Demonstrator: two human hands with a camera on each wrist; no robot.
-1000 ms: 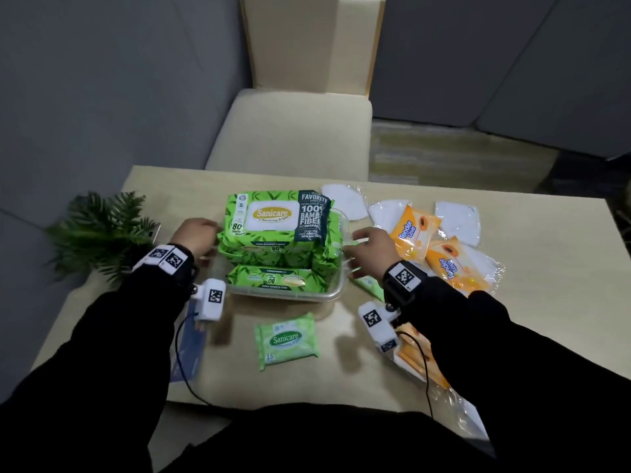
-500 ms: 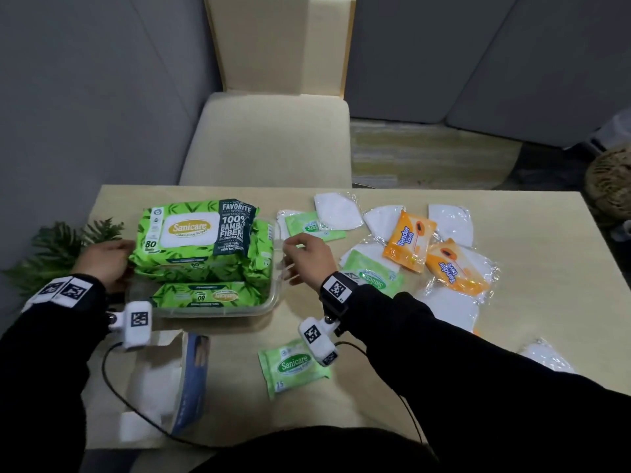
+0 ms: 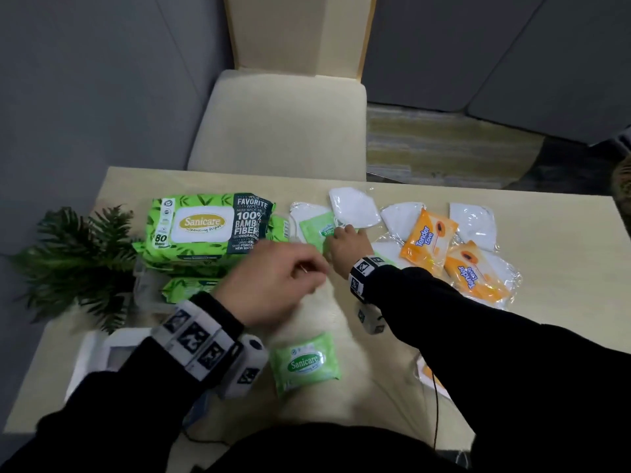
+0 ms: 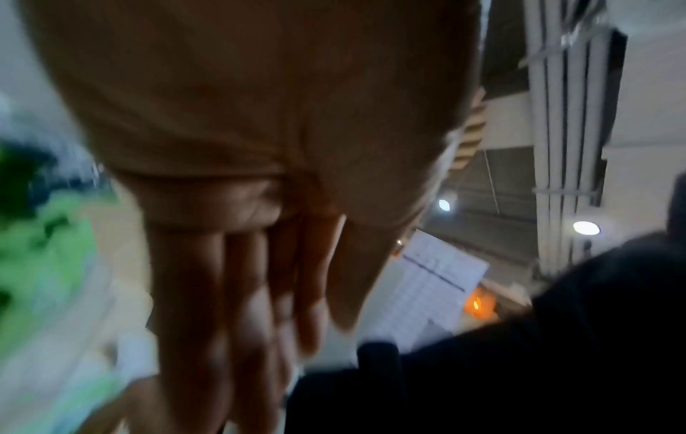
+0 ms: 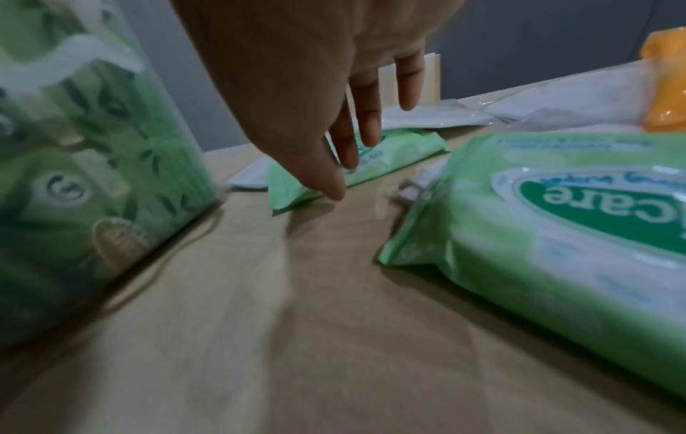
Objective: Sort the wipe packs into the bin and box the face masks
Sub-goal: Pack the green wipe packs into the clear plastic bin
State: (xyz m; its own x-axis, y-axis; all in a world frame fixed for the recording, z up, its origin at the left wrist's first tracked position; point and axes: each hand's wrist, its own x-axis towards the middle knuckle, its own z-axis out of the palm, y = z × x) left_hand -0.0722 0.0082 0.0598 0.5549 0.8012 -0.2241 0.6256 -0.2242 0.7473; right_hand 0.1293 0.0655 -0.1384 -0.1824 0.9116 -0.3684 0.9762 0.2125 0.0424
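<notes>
Green packs, head view: big Sanicare pack [image 3: 208, 230], reading "100% BAMBOO FIBER" and "80", is lying on top in the clear bin [image 3: 146, 288], probably sorted already.
Right hand [image 3: 345, 247]: reaching, right of the bin, onto a small green pack [image 3: 316, 227]; face masks [image 3: 355, 208] and orange Tender Love packs [image 3: 426, 238] are lying further right, unboxed.
Left hand [image 3: 273, 288]: hovering in front of the bin, fingers loosely curled, holding nothing.
Left wrist view: fingers [image 4: 208, 293] are lying together, empty.
Right wrist view: fingers [image 5: 367, 117] are straight, slightly apart, touching the small pack, not yet gripping.
</notes>
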